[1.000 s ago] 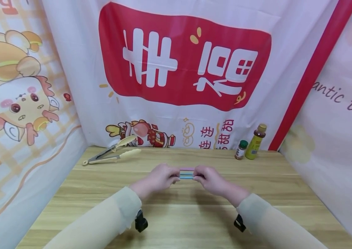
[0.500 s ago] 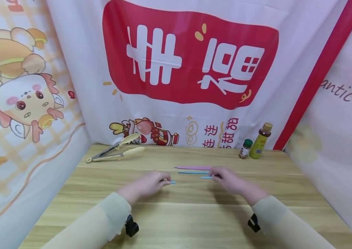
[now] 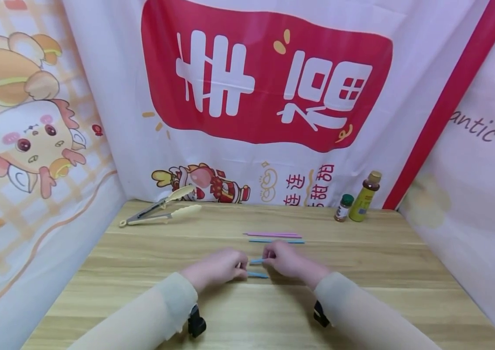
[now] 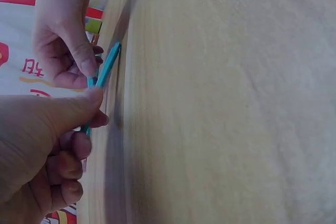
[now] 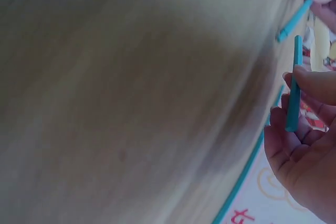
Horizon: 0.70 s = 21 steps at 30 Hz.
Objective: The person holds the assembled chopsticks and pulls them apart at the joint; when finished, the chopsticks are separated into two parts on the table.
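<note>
In the head view my left hand [image 3: 224,266] and right hand [image 3: 285,257] are close together over the table's middle. My left hand pinches a thin blue stick [image 3: 258,275] that points right, [its free end beyond the fingertips]. A second short blue stick [image 3: 256,261] is pinched between my right thumb and fingers. The right wrist view shows this stick [image 5: 294,106] lying along the fingers, with the left hand's stick [image 5: 295,19] near it. In the left wrist view the left stick [image 4: 109,65] overlaps the right fingertips. Behind the hands lie a longer blue stick [image 3: 261,240] and pink sticks [image 3: 273,235].
Tongs [image 3: 155,216] lie spread at the table's back left. At the back right stand a green-capped jar [image 3: 343,209] and a sauce bottle [image 3: 365,197]. Printed curtains [image 3: 264,78] close off the back and both sides of the wooden table [image 3: 151,262].
From gripping the sticks side by side, my hands have parted, then come together nearer the front, each with a blue stick. The pink sticks and longer blue stick now lie behind them.
</note>
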Available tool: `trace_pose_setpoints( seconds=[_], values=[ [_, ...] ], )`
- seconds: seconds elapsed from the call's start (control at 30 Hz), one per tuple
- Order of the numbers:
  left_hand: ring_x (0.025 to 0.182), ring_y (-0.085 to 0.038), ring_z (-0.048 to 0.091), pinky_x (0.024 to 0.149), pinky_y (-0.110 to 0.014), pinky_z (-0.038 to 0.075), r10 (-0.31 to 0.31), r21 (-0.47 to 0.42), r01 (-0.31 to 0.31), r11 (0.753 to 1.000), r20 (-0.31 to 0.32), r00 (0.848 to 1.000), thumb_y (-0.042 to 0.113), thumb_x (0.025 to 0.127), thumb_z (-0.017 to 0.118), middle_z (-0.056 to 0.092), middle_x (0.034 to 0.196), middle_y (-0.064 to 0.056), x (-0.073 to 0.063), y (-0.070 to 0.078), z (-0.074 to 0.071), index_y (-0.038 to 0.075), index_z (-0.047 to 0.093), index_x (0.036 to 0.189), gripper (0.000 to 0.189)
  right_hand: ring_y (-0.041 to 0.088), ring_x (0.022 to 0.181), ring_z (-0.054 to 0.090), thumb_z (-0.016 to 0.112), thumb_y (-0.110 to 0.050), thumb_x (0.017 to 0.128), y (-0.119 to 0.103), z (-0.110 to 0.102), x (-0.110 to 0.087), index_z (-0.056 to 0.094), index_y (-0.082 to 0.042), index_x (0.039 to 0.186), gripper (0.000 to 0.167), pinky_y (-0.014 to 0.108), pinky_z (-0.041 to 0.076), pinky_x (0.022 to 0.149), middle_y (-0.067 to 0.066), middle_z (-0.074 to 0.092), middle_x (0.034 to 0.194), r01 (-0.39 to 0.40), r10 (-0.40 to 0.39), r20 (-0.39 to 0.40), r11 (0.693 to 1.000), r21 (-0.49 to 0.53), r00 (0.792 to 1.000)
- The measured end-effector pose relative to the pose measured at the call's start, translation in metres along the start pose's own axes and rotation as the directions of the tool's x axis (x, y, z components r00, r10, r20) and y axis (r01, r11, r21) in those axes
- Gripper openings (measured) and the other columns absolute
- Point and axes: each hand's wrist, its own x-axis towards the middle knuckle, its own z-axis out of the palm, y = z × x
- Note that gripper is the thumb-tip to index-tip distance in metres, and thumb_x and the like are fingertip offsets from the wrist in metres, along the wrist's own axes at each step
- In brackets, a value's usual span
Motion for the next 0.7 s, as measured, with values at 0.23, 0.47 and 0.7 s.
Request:
trace_pose_setpoints(
  seconds=[0.23,0.47,0.7],
  values=[
    [0.065,-0.008,0.054,0.064,-0.027,0.046,-0.028,-0.007,0.028,1.0,-0.004,1.0,0.02,0.091,0.072,0.058,0.073,0.011,0.0024,-0.0055,0.003,0.022,0.063,0.08,0.014,0.014,0.072,0.055,0.072,-0.01,0.089,-0.0056,0.0129,0.0072,0.065,-0.014,0.086,0.008,0.033,0.047,0.068,-0.005,0.058,0.076,-0.006,0.006,0.026,1.0,0.026,1.0],
    [0.066,-0.007,0.055,0.064,-0.027,0.046,-0.034,0.003,0.034,0.999,0.01,0.999,0.021,0.089,0.075,0.059,0.073,0.012,0.0012,-0.0034,0.0023,0.024,0.062,0.08,0.016,0.015,0.073,0.055,0.076,-0.007,0.085,-0.0047,0.0127,0.0065,0.065,-0.013,0.087,0.012,0.033,0.047,0.069,-0.003,0.059,0.078,-0.012,0.01,0.046,0.999,0.049,0.999],
    [0.066,-0.007,0.055,0.064,-0.027,0.046,-0.041,-0.001,0.041,0.999,0.001,0.999,0.023,0.089,0.074,0.058,0.073,0.013,0.0012,-0.0027,0.0038,0.025,0.062,0.079,0.016,0.015,0.075,0.056,0.075,-0.004,0.085,0.0015,0.0108,0.0035,0.065,-0.01,0.087,0.012,0.034,0.048,0.069,-0.002,0.06,0.08,-0.027,0.024,0.037,0.996,0.09,0.999]
  ],
)
